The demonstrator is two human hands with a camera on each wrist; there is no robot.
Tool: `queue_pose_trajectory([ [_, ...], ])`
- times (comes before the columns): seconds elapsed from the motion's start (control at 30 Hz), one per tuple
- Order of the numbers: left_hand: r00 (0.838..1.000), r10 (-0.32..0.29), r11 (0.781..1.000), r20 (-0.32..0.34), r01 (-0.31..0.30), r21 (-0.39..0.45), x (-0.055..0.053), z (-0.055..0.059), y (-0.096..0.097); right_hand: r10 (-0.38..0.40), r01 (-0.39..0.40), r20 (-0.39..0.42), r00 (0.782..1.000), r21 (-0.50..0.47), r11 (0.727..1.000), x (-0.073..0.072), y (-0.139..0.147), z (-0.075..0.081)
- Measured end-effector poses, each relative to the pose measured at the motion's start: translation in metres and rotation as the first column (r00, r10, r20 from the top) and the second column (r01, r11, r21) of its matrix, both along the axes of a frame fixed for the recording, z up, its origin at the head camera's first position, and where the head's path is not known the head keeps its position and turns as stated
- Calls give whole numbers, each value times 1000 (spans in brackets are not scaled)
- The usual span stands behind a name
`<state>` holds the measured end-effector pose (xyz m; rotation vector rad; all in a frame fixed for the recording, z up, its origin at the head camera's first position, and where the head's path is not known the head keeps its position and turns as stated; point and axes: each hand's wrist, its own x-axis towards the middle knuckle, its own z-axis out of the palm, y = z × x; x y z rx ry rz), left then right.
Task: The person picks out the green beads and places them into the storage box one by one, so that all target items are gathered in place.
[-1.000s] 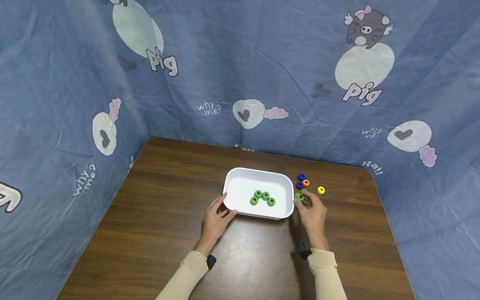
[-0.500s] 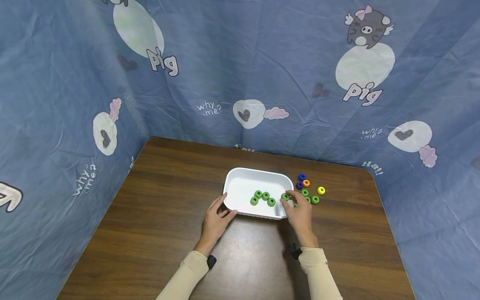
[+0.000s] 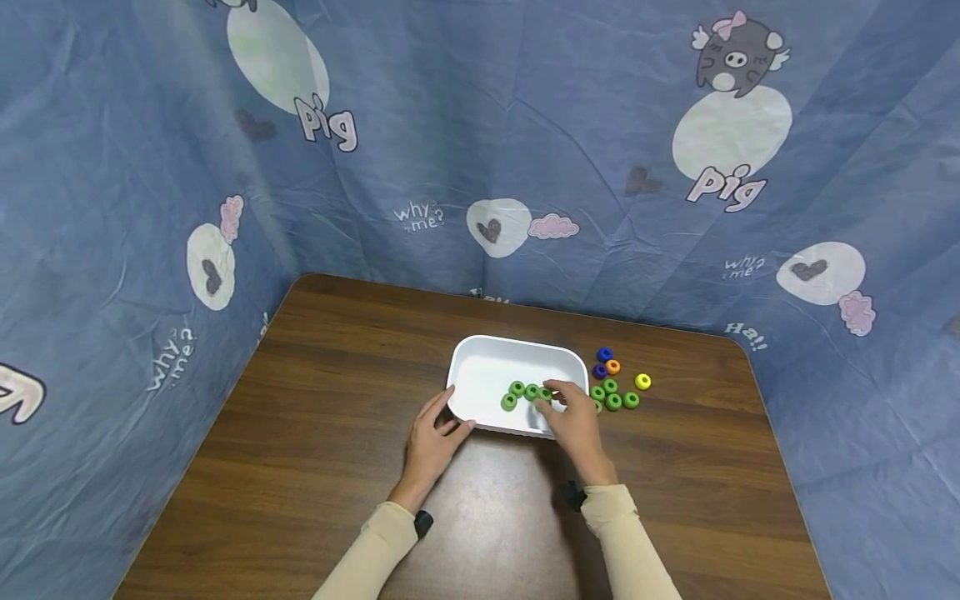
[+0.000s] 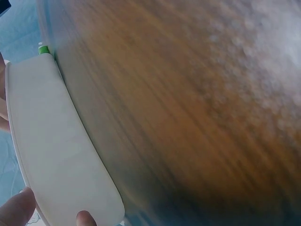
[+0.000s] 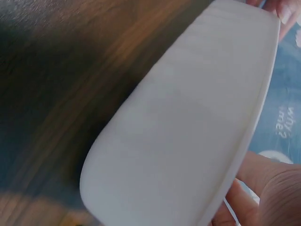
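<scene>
A white plastic tray [image 3: 487, 354] stands on the table, with several green ring-shaped beads [image 3: 517, 389] on its floor. My left hand [image 3: 427, 450] rests at its near left corner, the fingers spread fairly straight. In the left wrist view, two of its fingertips [image 4: 84, 219] touch the tray's rim and outer wall. Inside the tray's right half, my right hand [image 3: 576, 423] pinches a green bead [image 3: 545, 394] between thumb and fingers, beside the others. That hand covers part of the tray floor. The right wrist view shows mostly the tray's outer wall [image 5: 183, 113], and the pinched bead is hidden there.
Right of the tray lie several more green beads [image 3: 613, 402], one partly behind my right hand. Just beyond them are a blue bead [image 3: 604, 354], a purple one [image 3: 599, 371], an orange one [image 3: 612, 367] and a yellow one [image 3: 642, 382]. A blue cloth [image 3: 495, 150] hangs behind the wooden table [image 3: 337, 358].
My right hand has moved left from the bead pile, over the tray's right rim and into the tray, carrying a green bead. The left hand and the tray have stayed in place.
</scene>
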<state>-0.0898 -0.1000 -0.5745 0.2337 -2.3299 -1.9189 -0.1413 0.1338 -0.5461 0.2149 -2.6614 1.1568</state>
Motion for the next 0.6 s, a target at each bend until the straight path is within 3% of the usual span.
queue_pose_trajectory([
  [0.2, 1000, -4, 1000, 3, 4, -1, 0, -1, 0, 47, -48, 35, 998, 48, 998, -2, -8, -5],
  [0.6, 1000, 2, 1000, 11, -2, 0, -1, -2, 1, 62, -88, 159, 985, 160, 983, -9, -16, -8],
])
